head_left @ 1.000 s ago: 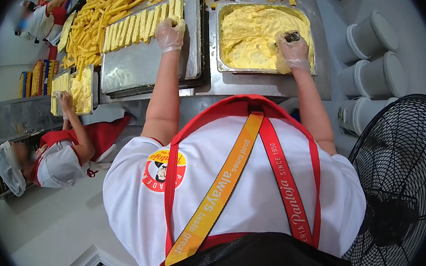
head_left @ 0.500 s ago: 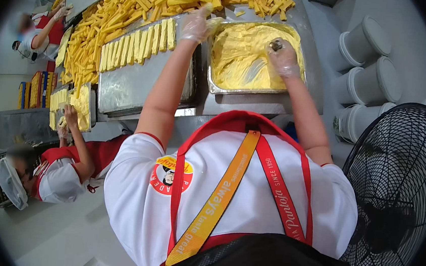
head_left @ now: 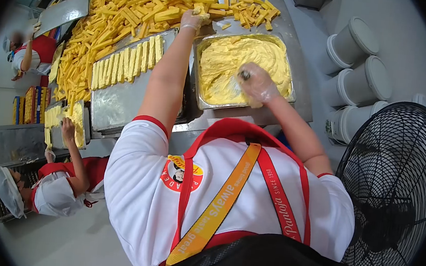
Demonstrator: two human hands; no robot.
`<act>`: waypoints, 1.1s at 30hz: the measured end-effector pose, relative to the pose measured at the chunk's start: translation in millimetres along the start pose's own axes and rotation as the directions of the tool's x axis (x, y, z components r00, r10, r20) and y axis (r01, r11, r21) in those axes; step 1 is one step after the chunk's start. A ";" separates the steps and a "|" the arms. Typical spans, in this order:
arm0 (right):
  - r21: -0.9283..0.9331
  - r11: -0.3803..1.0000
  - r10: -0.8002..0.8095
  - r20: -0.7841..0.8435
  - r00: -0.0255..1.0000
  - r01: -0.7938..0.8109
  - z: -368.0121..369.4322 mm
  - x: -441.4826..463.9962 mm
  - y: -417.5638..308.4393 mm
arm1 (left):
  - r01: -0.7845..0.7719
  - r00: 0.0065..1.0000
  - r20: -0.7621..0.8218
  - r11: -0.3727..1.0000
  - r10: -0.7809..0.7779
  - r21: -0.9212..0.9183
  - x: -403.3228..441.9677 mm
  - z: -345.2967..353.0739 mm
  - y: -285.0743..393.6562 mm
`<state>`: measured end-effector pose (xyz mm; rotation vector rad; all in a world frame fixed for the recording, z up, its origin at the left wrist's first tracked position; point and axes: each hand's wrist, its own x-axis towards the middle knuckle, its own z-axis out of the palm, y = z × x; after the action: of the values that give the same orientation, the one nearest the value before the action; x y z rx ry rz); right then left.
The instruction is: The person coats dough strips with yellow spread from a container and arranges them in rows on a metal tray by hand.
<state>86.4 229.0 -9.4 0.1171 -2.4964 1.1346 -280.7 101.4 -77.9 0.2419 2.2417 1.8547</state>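
Note:
My gloved left hand [head_left: 193, 20] is at the near edge of a heap of yellow cake sticks [head_left: 127, 11], its fingers closed on one stick. In my gloved right hand [head_left: 259, 82], the fingers wrap round what looks like a spatula [head_left: 245, 75]; its dark handle end shows, the blade is mostly hidden. This hand is over the front part of a metal tray [head_left: 291, 92] of yellow cream [head_left: 245, 49], which is swirled and streaked. Left of it, a flat baking tray [head_left: 117, 99] bears a row of cream-coated sticks [head_left: 128, 62].
Several lidded white buckets [head_left: 358, 42] stand at the right, behind a large black fan [head_left: 394, 199]. A co-worker [head_left: 62, 180] works at another tray [head_left: 85, 132] on the left. Farther back, another person holds a metal sheet [head_left: 63, 14].
My left hand has gone from beside the cream tray to the heap of sticks. My right hand has moved left and toward me across the cream. The far person's metal sheet is now raised.

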 end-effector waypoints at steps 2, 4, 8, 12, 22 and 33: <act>0.146 0.987 0.039 0.172 0.984 -0.065 -7.4 -5.1 -15.8 | -0.097 0.985 -0.111 0.949 0.136 0.299 -20.8 -13.1 18.6; 0.232 0.951 0.119 0.331 0.936 -0.203 -15.2 -4.6 -16.1 | -0.166 0.953 -0.142 0.851 0.269 0.498 -45.8 -30.1 42.6; -0.109 0.965 0.224 -0.134 0.965 -0.239 -26.4 27.1 25.7 | -0.277 0.826 -0.089 0.537 0.557 0.797 -117.7 -61.0 88.2; -0.101 0.992 0.089 0.108 0.990 -0.078 -24.5 13.2 -14.5 | -0.200 0.978 0.000 0.934 0.209 0.295 -207.7 -68.0 124.2; -0.230 0.967 0.043 -0.262 0.964 -0.106 -20.3 22.3 32.4 | -0.434 0.900 0.153 0.808 0.408 0.399 -315.5 -21.9 41.5; 0.142 0.897 0.434 -0.108 0.895 -0.418 -16.8 20.8 12.8 | -0.391 0.918 0.136 0.794 0.372 0.465 -313.2 -23.6 31.6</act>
<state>69.7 251.7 -0.4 -0.4884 -2.3942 1.4019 13.7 1.9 -22.3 0.8675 2.7573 1.3704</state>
